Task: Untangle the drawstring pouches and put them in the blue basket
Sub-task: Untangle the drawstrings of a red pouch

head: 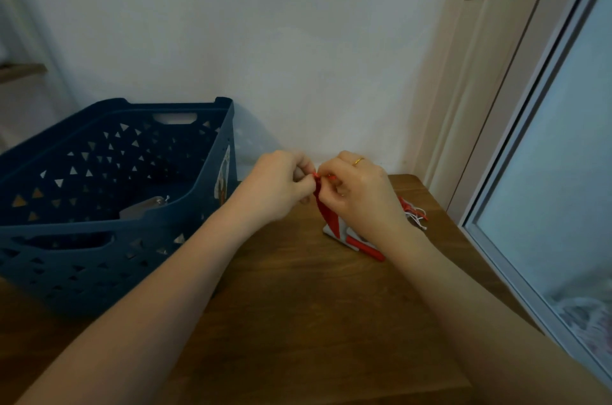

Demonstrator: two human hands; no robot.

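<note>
At centre frame, above a brown wooden table (298, 288): left hand (278, 187) and right hand (361, 192) raised close together, fingertips nearly meeting, both pinching the red drawstring (323, 175) at the top of a red pouch (326, 211). Left fingers curled in, thumb and forefinger nipped on the cord's end; right fingers curled likewise on the same cord, a gold ring (358, 161) on one finger. Pouch hanging slack from the pinch down toward 5 o'clock, its lower end touching a grey-and-red pouch (351, 239) lying flat on the table under the right wrist. Toward 3 o'clock from the hands, just beyond the right wrist, a small tangle of red and white cords (414, 212) on the tabletop near its far right edge; what they belong to too hidden to tell. Toward 9 o'clock, a blue basket (109, 259) with triangular cut-outs standing on the table's left part, near the left forearm; inside it on the floor, a grey pouch (142, 207) with a pale cord. At 12 o'clock behind everything, a plain white wall (281, 40); toward 2 to 4 o'clock, a pale door frame (480, 73) and a frosted glass panel (569, 156).
</note>
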